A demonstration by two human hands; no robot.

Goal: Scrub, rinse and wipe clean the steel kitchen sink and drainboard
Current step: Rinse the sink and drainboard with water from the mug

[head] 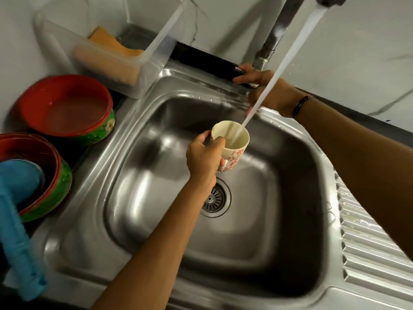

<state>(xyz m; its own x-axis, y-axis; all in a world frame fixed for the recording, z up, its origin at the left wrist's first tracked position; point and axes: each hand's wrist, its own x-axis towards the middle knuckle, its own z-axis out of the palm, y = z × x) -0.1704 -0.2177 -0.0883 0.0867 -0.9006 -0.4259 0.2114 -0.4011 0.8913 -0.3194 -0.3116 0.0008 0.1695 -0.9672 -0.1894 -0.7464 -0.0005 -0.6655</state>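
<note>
Nearest us, lower left of frame, a blue plastic handle (19,249) slants up into stacked red-and-green bowls (57,191) on the bench. Above them, mid left, a second red bowl stack (67,108) sits just beside the sink rim.

The steel sink (143,224) fills the centre w/ its drain strainer (214,199) near the middle of the basin. The ribbed drainboard (368,238) runs down the right edge, wet in spots.

Over the basin, just above the drain, our left hand (204,156) has its grip clamped round a cream mug (232,145) w/ red flower print, held upright, slightly tilted. Water stream (279,72) falls diagonally from upper right straight into the mug.

Further back, our right hand (257,78) reaches to the base of the tap (277,34), fingers curled on the fitting there; a dark band sits on that wrist.

Farthest, upper left, a clear plastic tub (111,61) w/ an orange sponge (114,44) inside stands against the marble-look wall (357,52).
</note>
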